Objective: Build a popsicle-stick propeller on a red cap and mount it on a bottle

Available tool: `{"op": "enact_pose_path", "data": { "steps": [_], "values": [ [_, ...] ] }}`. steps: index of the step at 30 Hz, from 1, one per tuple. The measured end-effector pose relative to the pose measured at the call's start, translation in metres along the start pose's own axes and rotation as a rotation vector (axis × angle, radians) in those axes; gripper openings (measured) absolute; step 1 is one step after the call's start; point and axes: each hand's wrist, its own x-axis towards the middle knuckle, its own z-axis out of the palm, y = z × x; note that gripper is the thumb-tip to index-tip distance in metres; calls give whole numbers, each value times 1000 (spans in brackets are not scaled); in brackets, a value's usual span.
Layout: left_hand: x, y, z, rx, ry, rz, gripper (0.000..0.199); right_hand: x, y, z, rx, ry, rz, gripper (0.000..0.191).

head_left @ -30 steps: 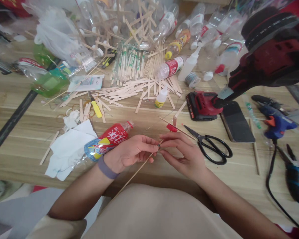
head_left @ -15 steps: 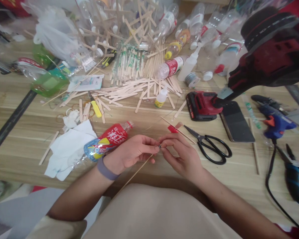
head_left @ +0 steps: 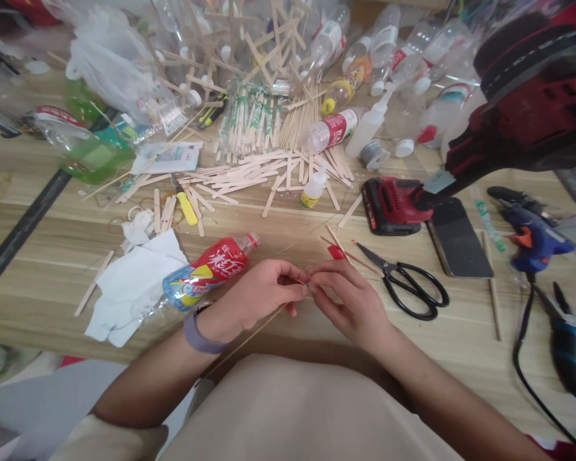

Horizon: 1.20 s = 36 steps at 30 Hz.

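Note:
My left hand (head_left: 256, 294) and my right hand (head_left: 348, 298) meet fingertip to fingertip above the table's near side, both closed in a pinch. A thin wooden stick (head_left: 249, 338) slants from under the left fingers down toward my lap. Between the fingertips is a small, thin wire-like piece, mostly hidden. Left of my left hand lies a bottle with a red and blue label (head_left: 206, 269), its open neck pointing right. Just beyond my right hand are a red scrap (head_left: 336, 251) and thin sticks. Black-handled scissors (head_left: 413, 285) lie to the right.
Flat wooden sticks (head_left: 240, 176) spread across the middle, with a small glue bottle (head_left: 313, 189) beside them. A red cordless tool (head_left: 396, 205), a phone (head_left: 461, 237), a glue gun (head_left: 532, 243) and pliers (head_left: 569, 346) occupy the right. White paper (head_left: 137, 275) lies left; plastic bottles crowd the back.
My fingertips stay together, the left thumb now covering more of the small piece. The held stick's visible part sits lower. A light stick by the red scrap now lies at a steeper angle.

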Motion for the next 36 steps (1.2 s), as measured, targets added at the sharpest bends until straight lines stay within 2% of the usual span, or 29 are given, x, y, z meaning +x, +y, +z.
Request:
{"op": "enact_pose_path", "data": {
  "steps": [6,11,15,20,24,26,30,32,36],
  "values": [
    [-6,4,3,176,71,47,13,-2,2,1,8,3,34,14],
    [-6,4,2,184,59,53,12,-3,3,0,-27,-5,-6,18],
    [-5,2,1,199,65,35,10,-3,2,-2,-93,-20,-33,13],
    [-3,-1,1,100,19,44,11,-1,1,-5,-113,-46,-53,12],
    [-2,-2,-3,32,-56,70,22,0,2,-7,-98,-22,-65,12],
    [-3,-1,-6,124,-21,138,25,0,2,-7,-81,3,-69,14],
    [-5,3,-9,290,147,291,26,-1,2,-7,-85,33,-81,17],
    [-5,3,-8,294,104,279,27,-1,2,-6,-82,34,-96,15],
    [-5,1,-5,247,-36,154,34,-2,3,-5,-86,34,-114,15]
  ]
}}
